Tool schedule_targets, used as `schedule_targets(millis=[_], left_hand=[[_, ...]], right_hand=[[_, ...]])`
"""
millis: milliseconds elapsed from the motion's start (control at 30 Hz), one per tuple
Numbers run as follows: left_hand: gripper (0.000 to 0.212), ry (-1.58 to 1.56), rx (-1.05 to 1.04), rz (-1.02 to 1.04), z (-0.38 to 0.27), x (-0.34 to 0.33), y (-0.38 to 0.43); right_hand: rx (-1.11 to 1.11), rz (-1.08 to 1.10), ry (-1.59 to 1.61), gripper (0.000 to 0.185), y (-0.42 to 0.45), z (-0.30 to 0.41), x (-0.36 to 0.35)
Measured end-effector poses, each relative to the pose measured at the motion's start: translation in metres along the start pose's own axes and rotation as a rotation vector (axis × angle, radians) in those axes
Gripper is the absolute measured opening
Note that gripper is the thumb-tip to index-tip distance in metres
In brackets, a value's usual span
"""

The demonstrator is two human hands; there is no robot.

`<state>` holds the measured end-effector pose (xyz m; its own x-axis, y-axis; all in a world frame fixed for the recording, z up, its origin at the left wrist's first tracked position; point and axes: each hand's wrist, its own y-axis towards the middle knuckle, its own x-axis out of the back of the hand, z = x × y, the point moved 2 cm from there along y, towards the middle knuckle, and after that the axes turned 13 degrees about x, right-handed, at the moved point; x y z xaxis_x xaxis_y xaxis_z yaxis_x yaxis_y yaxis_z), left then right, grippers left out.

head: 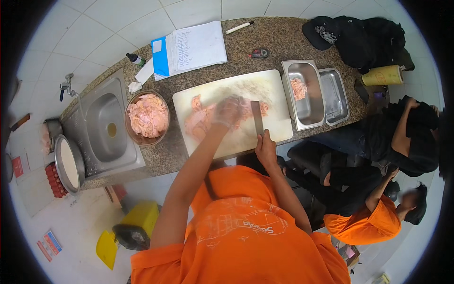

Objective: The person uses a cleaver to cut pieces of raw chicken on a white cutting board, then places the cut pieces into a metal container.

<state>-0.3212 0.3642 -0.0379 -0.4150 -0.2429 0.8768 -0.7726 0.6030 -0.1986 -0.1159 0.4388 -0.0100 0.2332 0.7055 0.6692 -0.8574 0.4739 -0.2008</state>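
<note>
My right hand [266, 145] grips the handle of a kitchen knife [257, 117], its broad blade lying over the right part of a white cutting board [276, 85]. My left hand [230, 109], blurred and in what looks like a clear plastic glove, presses on pale pink raw meat, seemingly chicken. Pieces of the raw meat [198, 119] spread over the board's left and middle, with small cut bits beside the blade. A round bowl heaped with raw meat strips [148, 115] stands left of the board. To its right, a deep steel pan [312, 106] holds a small pile of meat.
A shallow steel tray [335, 96] adjoins the pan. Behind the board lie an open notebook [200, 48], a marker [239, 27] and a correction-tape dispenser [260, 53]. A steel sink [110, 142] is at left. At right are black caps [321, 33], a yellow roll [383, 75] and seated people [365, 223].
</note>
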Motion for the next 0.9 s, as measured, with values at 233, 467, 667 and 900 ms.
schedule_targets(millis=[233,467,667,900], left_hand=[[0.023,-0.094,-0.001,-0.165,-0.015,-0.005,-0.050],[0.023,-0.053,-0.041,-0.178,-0.002,-0.009,-0.055],[0.018,0.008,-0.066,-0.140,-0.011,-0.004,-0.055],[0.020,-0.086,-0.020,-0.208,-0.005,-0.021,-0.054]], right_hand=[[0.018,0.027,-0.067,0.016,0.016,-0.001,-0.004],[0.001,0.071,-0.099,0.014,0.010,0.018,-0.005],[0.126,0.019,-0.090,0.020,0.046,-0.007,-0.037],[0.123,0.034,-0.050,0.026,0.004,-0.028,-0.026]])
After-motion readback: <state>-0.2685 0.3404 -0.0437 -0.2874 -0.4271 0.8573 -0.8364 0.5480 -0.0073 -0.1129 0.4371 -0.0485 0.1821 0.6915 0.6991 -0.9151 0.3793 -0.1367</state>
